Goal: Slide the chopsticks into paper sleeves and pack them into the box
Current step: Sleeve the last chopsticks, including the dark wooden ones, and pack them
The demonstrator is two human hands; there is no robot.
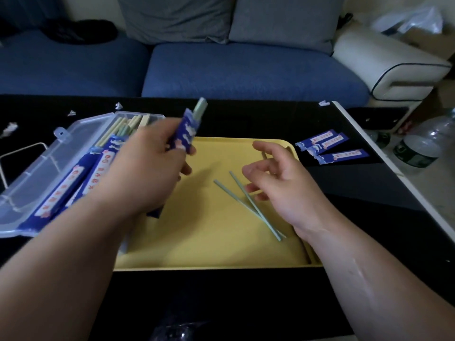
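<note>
My left hand point(147, 168) grips a blue paper sleeve point(186, 134) with pale green chopstick ends sticking out of its top, held above the left edge of the yellow tray point(197, 242). To its left lies the clear plastic box point(37, 173), lid open, with several sleeved chopsticks inside. My right hand point(278, 185) hovers over the tray with fingers loosely curled and holds nothing. Two bare pale green chopsticks point(248, 205) lie crossed on the tray just under it. Three empty blue sleeves point(330, 148) lie on the black table to the right of the tray.
The black table point(221, 291) ends at a white edge on the right, with plastic water bottles point(423, 143) on the floor beyond. A blue sofa point(246, 70) stands behind the table. Small paper scraps point(9, 127) lie at the far left.
</note>
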